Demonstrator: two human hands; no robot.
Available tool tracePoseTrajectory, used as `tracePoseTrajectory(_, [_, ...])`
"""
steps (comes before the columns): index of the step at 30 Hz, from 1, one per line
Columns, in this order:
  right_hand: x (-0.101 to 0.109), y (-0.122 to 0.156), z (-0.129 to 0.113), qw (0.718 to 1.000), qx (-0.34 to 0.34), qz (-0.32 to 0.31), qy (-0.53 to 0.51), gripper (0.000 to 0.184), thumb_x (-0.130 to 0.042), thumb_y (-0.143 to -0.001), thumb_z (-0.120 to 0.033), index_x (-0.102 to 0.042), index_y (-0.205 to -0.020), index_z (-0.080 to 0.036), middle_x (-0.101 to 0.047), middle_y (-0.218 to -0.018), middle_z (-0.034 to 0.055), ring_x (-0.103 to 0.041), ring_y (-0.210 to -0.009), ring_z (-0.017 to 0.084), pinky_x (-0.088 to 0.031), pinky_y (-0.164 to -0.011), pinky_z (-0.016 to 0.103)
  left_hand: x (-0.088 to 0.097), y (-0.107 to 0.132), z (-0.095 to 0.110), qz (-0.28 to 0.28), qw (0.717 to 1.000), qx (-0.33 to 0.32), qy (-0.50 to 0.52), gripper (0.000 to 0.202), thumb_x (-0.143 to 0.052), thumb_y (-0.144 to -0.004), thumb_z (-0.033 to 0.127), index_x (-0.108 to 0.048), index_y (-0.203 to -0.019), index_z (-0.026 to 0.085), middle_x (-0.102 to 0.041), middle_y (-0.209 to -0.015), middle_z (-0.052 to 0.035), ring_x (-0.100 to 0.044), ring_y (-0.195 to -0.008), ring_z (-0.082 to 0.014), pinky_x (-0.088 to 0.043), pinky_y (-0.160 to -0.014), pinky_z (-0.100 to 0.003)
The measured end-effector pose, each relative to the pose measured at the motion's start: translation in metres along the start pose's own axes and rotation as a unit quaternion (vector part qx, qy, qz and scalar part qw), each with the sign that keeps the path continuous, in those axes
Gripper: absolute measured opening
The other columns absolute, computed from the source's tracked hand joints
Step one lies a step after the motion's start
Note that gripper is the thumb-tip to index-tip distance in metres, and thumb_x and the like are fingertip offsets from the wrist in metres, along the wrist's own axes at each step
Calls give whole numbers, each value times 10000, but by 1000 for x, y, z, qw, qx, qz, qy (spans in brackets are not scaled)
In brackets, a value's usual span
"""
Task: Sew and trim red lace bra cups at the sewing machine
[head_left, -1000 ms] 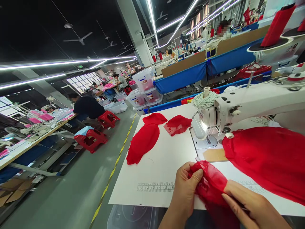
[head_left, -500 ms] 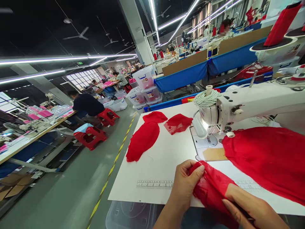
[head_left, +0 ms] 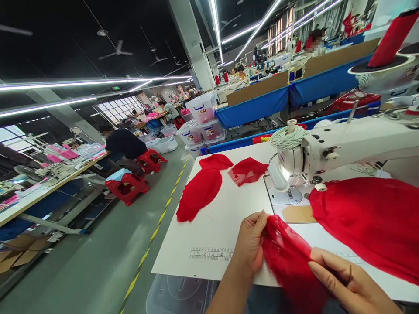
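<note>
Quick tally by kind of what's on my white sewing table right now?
Red fabric pieces: 5 (held piece, large piece, long piece, small piece, sheer piece)
Sewing machine: 1
Tan card: 1
Coil of white cord: 1
Total: 8

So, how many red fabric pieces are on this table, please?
5: three pieces far left, large piece beside sewing machine, held piece in left hand and right hand; more possibly hidden.

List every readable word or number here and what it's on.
"1 2 3 4 5", faint: ruler scale printed on the white table, by the left hand.
Bin labels, sewing machine badge, green ceiling sign: too small to read.
</note>
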State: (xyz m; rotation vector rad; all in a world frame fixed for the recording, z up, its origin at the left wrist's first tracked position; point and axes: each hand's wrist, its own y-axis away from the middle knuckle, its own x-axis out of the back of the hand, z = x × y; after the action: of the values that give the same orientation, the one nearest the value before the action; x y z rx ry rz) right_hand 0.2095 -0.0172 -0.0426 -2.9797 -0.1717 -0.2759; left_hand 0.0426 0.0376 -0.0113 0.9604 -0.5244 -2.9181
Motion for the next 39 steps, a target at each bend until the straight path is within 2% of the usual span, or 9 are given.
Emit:
tracePoseTrajectory(4, [6,-8,2,998,-37,14,-58,450,-575,-836,-584,-506,-587,-216,-519,-558,-18,-491,-503,145,-463,-459,210,3,10,4,-64,995,20,-72,358,-861,-607,383,-710,-792,117,-676,-739,-51,-586,-711,-134,-439,-706,-244])
tracePoseTrajectory(11, [7,-5,-6,991,-96,1,-94,420,-552,-854,-558,-521,-618,-212,-431,-571,-36,-402,-506,121,-364,-430,206,0,12,1,-69,989,8,-130,269,-860,-596,285,-734,-764,118,-694,-760,-54,-585,-719,-139,-439,-727,-253])
tracePoseTrajectory(16, [17,-8,2,998,-50,34,-7,436,-492,-895,-549,-506,-615,-215,-420,-571,-34,-410,-524,126,-365,-486,224,1,10,0,-10,996,6,-83,299,-881,-563,319,-726,-726,122,-663,-680,-24,-530,-621,-94,-396,-634,-212])
tracePoseTrajectory(20, [19,-8,7,995,-17,68,67,323,-487,-915,-498,-576,-745,-239,-499,-596,-25,-426,-467,127,-377,-435,230,1,14,-2,-35,996,32,-74,319,-870,-584,362,-727,-725,114,-640,-664,-31,-512,-619,-98,-388,-628,-218])
tracePoseTrajectory(22, [18,-9,3,985,19,115,127,259,-498,-914,-487,-624,-962,-265,-625,-797,19,-446,-458,120,-396,-416,237,-1,18,-2,-46,994,34,-95,321,-839,-631,398,-726,-718,110,-612,-641,-23,-477,-603,-89,-364,-607,-211])
tracePoseTrajectory(25, [14,-12,-8,963,114,163,183,252,-527,-918,-441,-618,-1097,-289,-633,-1083,75,-533,-517,115,-470,-452,232,-6,23,-3,-50,988,30,-142,349,-798,-674,445,-738,-745,108,-594,-628,-21,-447,-598,-93,-338,-594,-214])
tracePoseTrajectory(30, [-3,-29,-25,938,221,139,229,172,-510,-936,-321,-660,-969,-245,-690,-957,61,-656,-644,151,-526,-530,236,-15,31,-7,-78,966,-19,-246,345,-735,-742,460,-764,-813,124,-601,-676,-29,-442,-667,-123,-344,-639,-237])
tracePoseTrajectory(34, [-11,-40,-28,962,166,151,155,233,-485,-943,-324,-626,-782,-233,-666,-753,18,-604,-571,134,-481,-497,221,-13,31,-9,-64,976,-1,-207,376,-738,-730,482,-763,-828,120,-585,-635,-23,-421,-628,-113,-331,-620,-231])
tracePoseTrajectory(39, [-8,-40,-28,973,129,143,124,258,-501,-931,-388,-611,-759,-230,-652,-712,11,-593,-576,148,-468,-489,231,-7,26,-8,-55,988,18,-140,355,-778,-693,447,-754,-827,120,-614,-650,-31,-432,-599,-98,-338,-620,-221])
